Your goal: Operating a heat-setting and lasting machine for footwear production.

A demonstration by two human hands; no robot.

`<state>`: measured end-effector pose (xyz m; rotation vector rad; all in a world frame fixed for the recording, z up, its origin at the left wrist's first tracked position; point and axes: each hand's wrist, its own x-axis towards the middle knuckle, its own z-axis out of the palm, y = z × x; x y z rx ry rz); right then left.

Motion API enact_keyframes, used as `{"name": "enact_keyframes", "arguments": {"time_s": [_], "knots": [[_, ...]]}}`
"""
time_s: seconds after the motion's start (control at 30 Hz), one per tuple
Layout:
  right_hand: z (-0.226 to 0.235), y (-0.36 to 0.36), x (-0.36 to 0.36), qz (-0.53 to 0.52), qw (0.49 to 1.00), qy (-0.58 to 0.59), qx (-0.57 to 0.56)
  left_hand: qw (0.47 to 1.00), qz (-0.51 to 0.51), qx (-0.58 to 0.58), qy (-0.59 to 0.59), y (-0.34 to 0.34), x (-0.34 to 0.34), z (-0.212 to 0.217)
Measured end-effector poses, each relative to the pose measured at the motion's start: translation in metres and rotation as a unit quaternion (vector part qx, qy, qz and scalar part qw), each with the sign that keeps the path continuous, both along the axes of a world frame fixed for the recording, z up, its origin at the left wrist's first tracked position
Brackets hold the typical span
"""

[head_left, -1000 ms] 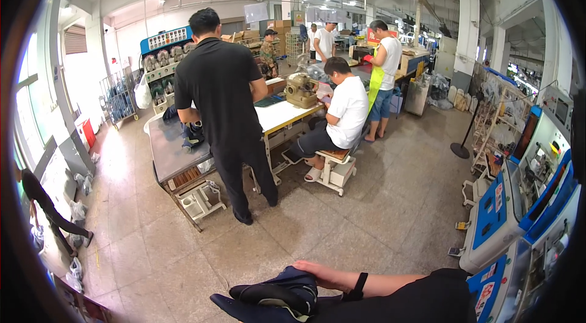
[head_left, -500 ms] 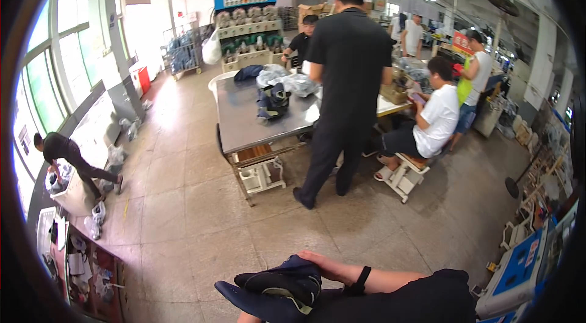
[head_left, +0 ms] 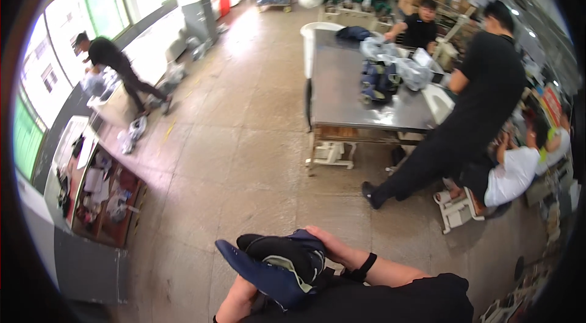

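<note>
A bundle of navy shoe uppers [head_left: 268, 280] with black padded collars and pale green lining is in front of my body. My right hand [head_left: 326, 243] is closed on its far right side, fingers partly hidden behind the fabric. A black band circles my right wrist. From below, my left hand [head_left: 240, 291] holds the bundle's near left side; the uppers cover its fingers. Both hands touch the bundle, held above the floor.
Ahead stands a metal-topped table [head_left: 342, 106] with similar uppers [head_left: 379, 82] and plastic bags [head_left: 415, 72]. A standing person [head_left: 482, 91] and a seated person [head_left: 516, 173] are at its right. Another person [head_left: 119, 66] bends over a white bin [head_left: 116, 109]. A low cabinet [head_left: 131, 207] stands left.
My view has swung left, so the table and people sit further right in the picture. The bundle appears slightly higher, and more of my left arm shows. Both hands stay on the uppers.
</note>
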<state>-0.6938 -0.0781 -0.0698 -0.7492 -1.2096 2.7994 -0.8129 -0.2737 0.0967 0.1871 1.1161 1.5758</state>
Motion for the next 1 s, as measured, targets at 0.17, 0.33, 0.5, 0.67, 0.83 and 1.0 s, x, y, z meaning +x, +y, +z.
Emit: {"name": "enact_keyframes", "arguments": {"time_s": [0.17,0.33,0.5,0.67,0.83,1.0], "knots": [[0.025,0.0,-0.11,0.03,0.999,-0.035,-0.006,0.997,0.026,-0.01,-0.065,-0.036,-0.11,-0.053],[0.017,0.005,-0.215,0.051,0.999,-0.015,-0.001,0.995,0.035,0.005,-0.094,-0.029,-0.218,-0.056],[0.05,0.006,-0.312,0.053,0.998,0.0,0.028,0.992,0.031,0.041,-0.117,-0.039,-0.322,-0.087],[0.058,0.019,-0.381,0.016,1.0,0.02,-0.003,0.979,0.062,0.159,-0.114,-0.021,-0.407,-0.1],[0.054,0.042,-0.436,-0.013,1.0,-0.009,-0.002,0.936,0.166,0.272,-0.149,-0.001,-0.468,-0.102],[0.041,0.084,-0.492,-0.011,0.998,-0.056,-0.001,0.926,0.237,0.266,-0.123,0.032,-0.525,-0.081]]}}
